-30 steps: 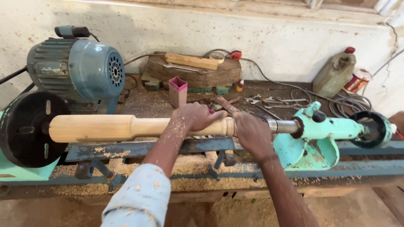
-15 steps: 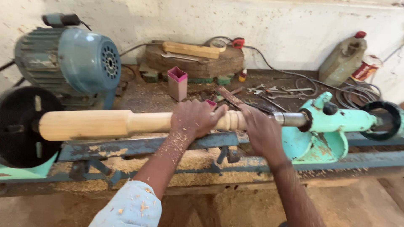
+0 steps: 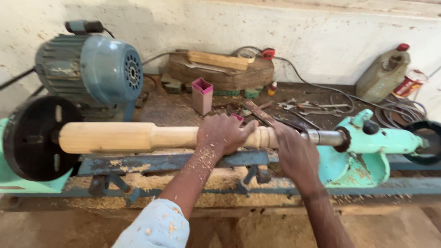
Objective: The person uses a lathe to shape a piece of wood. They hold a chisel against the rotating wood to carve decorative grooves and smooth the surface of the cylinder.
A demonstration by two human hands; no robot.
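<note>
1. Blue-grey electric motor (image 3: 89, 69), back left on the bench, cable running off its top.
2. Pink square cup (image 3: 202, 95), upright, behind the lathe bed.
3. Round wooden block (image 3: 220, 76) against the wall, a pale wooden strip (image 3: 217, 60) lying across it.
4. Loose spanners (image 3: 308, 106) scattered on the dark benchtop, right of centre.
5. Dirty plastic jerrycan (image 3: 382, 73), red cap, far right by the wall; a small red-and-white can (image 3: 409, 83) just beside it.
6. Sawdust (image 3: 151, 181) heaped under the lathe bed.
</note>
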